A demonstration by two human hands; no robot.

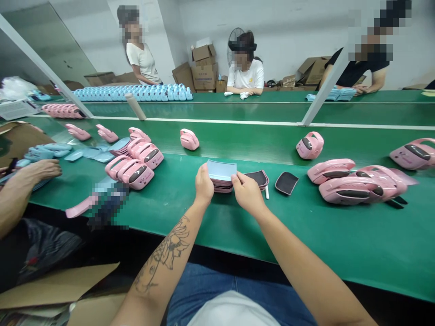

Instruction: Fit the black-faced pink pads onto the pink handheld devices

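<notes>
Both my hands grip a stack of curved plastic panels (pixel 221 171), with a light blue one on top and pinkish, dark-edged ones below. My left hand (pixel 204 184) closes on its left side. On the right side, my right hand (pixel 247 190) has its thumb and fingers pressed against the stack. Whether the stack rests on the table cannot be made out. Just behind my right hand lies a smaller pile of dark-faced panels (pixel 260 179), partly hidden. A white stick-like piece (pixel 267 192) is beside that pile, and a single dark panel (pixel 287 183) lies farther right.
Pink casings with handles (pixel 353 188) cluster at the right, and more pink casings (pixel 136 167) stand at the left. A co-worker's hand (pixel 44 171) is at the far left near blue parts. Across the green table (pixel 217 253), people sit behind rows of blue casings (pixel 132 93).
</notes>
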